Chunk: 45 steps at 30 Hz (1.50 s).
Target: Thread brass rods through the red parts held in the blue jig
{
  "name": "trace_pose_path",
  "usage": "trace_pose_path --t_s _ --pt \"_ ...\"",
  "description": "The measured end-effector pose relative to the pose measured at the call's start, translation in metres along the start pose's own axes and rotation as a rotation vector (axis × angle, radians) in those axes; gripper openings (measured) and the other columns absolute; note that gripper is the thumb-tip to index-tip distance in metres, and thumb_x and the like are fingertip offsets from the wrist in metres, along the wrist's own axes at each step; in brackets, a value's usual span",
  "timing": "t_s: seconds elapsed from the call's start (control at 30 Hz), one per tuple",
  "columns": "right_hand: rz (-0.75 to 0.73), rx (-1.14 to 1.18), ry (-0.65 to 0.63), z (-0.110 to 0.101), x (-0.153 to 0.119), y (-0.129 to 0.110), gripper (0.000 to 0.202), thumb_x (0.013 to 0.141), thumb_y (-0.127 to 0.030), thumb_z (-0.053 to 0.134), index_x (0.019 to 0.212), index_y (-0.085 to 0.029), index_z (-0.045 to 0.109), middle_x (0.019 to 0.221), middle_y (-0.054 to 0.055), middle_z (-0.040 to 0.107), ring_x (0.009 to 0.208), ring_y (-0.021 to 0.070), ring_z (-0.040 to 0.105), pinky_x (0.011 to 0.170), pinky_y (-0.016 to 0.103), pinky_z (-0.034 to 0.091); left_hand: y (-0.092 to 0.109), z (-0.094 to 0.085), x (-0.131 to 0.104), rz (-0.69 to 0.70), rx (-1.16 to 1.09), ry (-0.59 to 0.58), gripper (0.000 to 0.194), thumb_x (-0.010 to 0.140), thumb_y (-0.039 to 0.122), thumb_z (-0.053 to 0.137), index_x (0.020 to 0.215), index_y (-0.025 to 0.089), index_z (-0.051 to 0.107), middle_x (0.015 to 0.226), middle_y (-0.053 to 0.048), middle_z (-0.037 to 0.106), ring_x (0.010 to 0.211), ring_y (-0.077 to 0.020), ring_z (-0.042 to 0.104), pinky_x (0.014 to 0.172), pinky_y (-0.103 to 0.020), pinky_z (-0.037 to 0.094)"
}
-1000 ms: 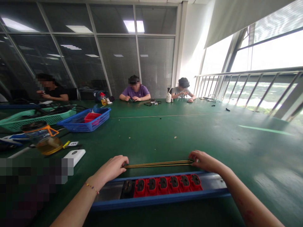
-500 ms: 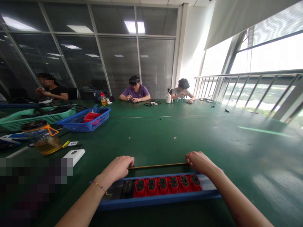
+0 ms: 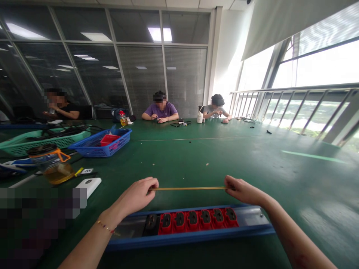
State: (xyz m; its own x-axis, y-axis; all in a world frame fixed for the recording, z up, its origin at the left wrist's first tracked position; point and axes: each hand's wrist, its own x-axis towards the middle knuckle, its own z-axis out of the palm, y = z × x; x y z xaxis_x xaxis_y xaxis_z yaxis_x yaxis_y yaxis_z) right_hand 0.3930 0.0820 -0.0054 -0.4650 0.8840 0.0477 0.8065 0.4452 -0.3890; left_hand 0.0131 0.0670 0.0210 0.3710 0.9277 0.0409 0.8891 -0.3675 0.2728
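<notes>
A thin yellowish band (image 3: 192,188) is stretched level between my two hands, above the far side of a long blue and grey strip housing (image 3: 196,236). My left hand (image 3: 143,190) is closed on its left end, and my right hand (image 3: 238,188) is closed on its right end. In the housing sits a row of several red sockets (image 3: 206,220) with black faces, with a black round-faced module (image 3: 152,223) to their left. Bare grey metal shows at both ends of the housing, with a small screw near the right end.
On the green table (image 3: 174,160) at the left are a blue basket (image 3: 114,147), a green basket (image 3: 56,140), a jar of yellow liquid (image 3: 56,170) and a white device (image 3: 91,185). Three people sit across the table. A white bottle (image 3: 199,117) stands far off.
Both hands have risen slightly away from the strip housing, and the right hand has shifted a little to the right. The band between them now looks level and straight.
</notes>
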Motion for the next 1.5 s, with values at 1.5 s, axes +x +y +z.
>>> trace_pose_path --t_s 1.5 --pt "0.028 0.248 -0.478 -0.031 -0.028 -0.027 0.028 0.081 -0.044 0.050 0.092 -0.019 0.053 0.077 0.003 0.067 0.065 0.0152 0.061 0.054 0.022 0.043 -0.002 -0.035 -0.034 0.051 -0.084 -0.319 0.023 0.079 0.038 0.046 0.073 0.024 0.064 0.071 0.004 0.062 0.065 -0.0116 0.055 0.056 -0.019 0.034"
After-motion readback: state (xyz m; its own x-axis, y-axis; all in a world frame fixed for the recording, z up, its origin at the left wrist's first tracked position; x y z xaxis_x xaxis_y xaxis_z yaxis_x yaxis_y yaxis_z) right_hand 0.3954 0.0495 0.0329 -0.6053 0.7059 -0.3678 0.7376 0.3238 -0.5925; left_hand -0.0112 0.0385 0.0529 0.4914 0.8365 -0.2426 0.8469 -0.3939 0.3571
